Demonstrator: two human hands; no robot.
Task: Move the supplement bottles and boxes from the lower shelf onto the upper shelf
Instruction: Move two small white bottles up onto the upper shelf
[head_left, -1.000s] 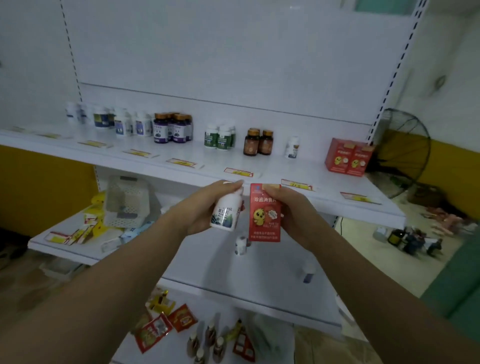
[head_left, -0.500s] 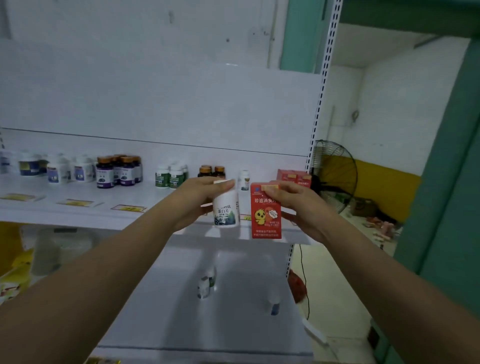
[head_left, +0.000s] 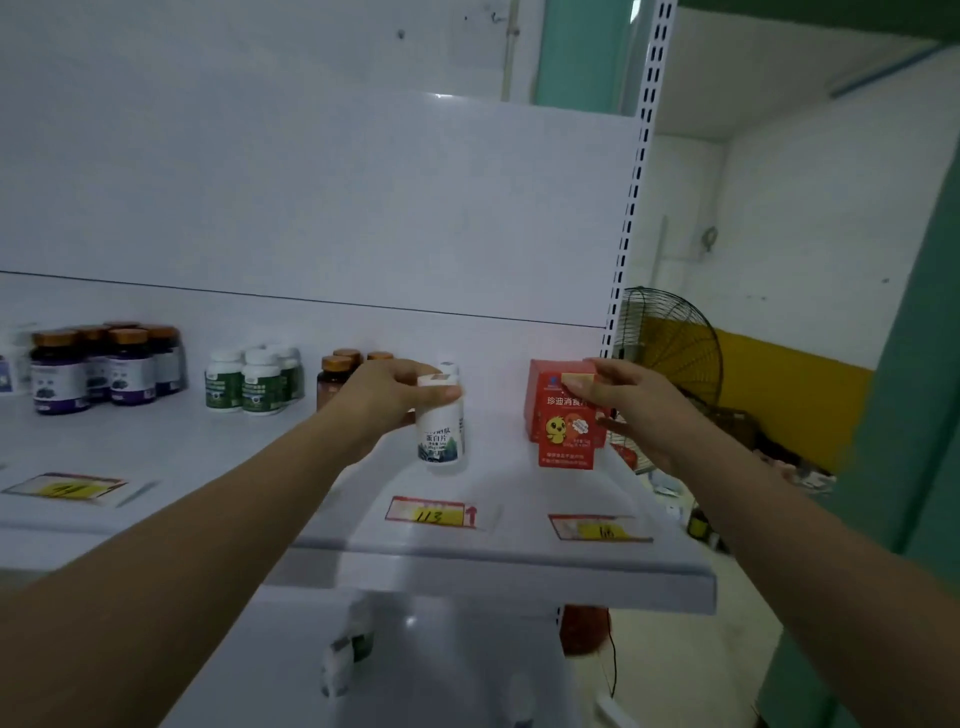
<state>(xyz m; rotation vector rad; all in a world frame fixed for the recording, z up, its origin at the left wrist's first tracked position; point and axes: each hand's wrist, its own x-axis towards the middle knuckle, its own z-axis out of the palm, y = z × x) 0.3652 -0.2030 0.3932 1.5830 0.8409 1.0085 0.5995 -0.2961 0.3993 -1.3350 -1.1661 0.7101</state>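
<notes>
A white metal shelving back panel (head_left: 322, 208) fills most of the view, edged on the right by a perforated white upright post (head_left: 636, 208). Beyond it stands a black wire-caged fan (head_left: 670, 348) against a white plaster wall (head_left: 810, 234) with a yellow painted lower band (head_left: 789, 384). A teal-green door frame (head_left: 914, 415) rises at far right; the light is dim.

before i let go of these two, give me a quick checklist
1. White bottle upright: ok.
2. Bottle base flat on upper shelf: cannot tell.
3. Red box upright, in front of other red boxes: ok.
4. Box bottom resting on shelf: cannot tell.
5. Left hand and right hand gripping: ok.
6. Both clear of shelf's front edge: ok.
</notes>
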